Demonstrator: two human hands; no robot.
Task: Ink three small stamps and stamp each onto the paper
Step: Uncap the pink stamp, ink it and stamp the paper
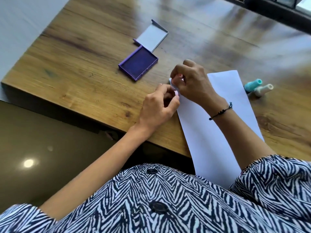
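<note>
White paper (218, 125) lies on a wooden table (75, 78), running from the near edge, where it hangs over slightly towards the person, away to the right. No stamped mark shows on the visible part of the sheet, so the task seems to be at an early stage, though the hands hide its far left corner.

Both hands meet at that corner. The right hand (193, 83), with a thin dark bracelet (220, 112) on its wrist, has its fingers curled narrowly around something small and pale pink. The left hand (158, 106) pinches a pale piece just beside it. This may be the first stamp (176, 93), perhaps being uncapped, but it is too small and covered to say for sure.

Two more stamps lie on their sides just past the right edge of the paper, one teal (253, 84) and one cream (263, 89), touching each other. Neither looks used yet.

An open purple ink pad (138, 63) sits on the table beyond the hands, well apart from the paper, with its pale lid (151, 37) lying just behind it.

Beyond the table's left edge, a shiny dark floor (33, 140) reflects a round light. A dark frame (276, 12) crosses the far right corner. The person wears a black and white zigzag shirt (151, 199).
</note>
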